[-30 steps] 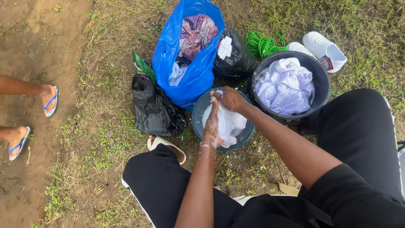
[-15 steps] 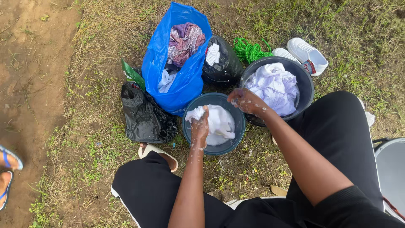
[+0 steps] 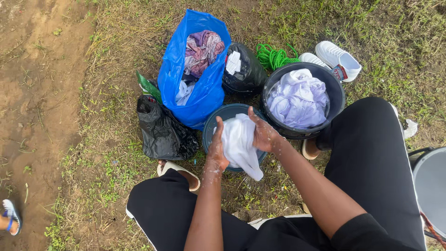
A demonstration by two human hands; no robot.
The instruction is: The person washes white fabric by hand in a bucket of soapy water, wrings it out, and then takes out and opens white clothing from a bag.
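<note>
**Over the basin: cloth lifted out, pressed between both hands**

On grass beside a dirt path, seen from above past black-trousered knees. Between the knees, a wet white cloth [image 3: 239, 144], now raised clear of the small dark basin [image 3: 214, 122] below; half a second ago lying inside it with the hands down at the rim. Pressed flat between two palms, lower end hanging loose over the basin's near edge. Left hand [image 3: 217, 151] upright against the cloth's left side, fingers curled in, wrist flecked with suds. Right hand [image 3: 262, 135] closed over the cloth's right side, thumb pointing up. Both gripping, neither spread wide. Judged from this: rubbing moved from in the water to in the air.

Containers, left to right:
- Black bag [image 3: 162, 135], knotted shut, contents hidden.
- Blue bag [image 3: 206, 97], open, holding a patterned garment [image 3: 202, 49] on top and something white lower down.
- Second black bag [image 3: 248, 74] behind the basin, a white scrap at its mouth.
- Small basin, little visible inside behind the cloth; cannot tell how much water.
- Big black tub [image 3: 337, 93], touching the right knee, filled with pale bunched laundry [image 3: 297, 100].
- Grey tub [image 3: 432, 186] at the right edge, inside not visible.

Nearby: green rope [image 3: 274, 56], white shoes [image 3: 339, 58], and another person's sandalled foot [image 3: 9, 218] at far left, nearer the corner than a second ago.
</note>
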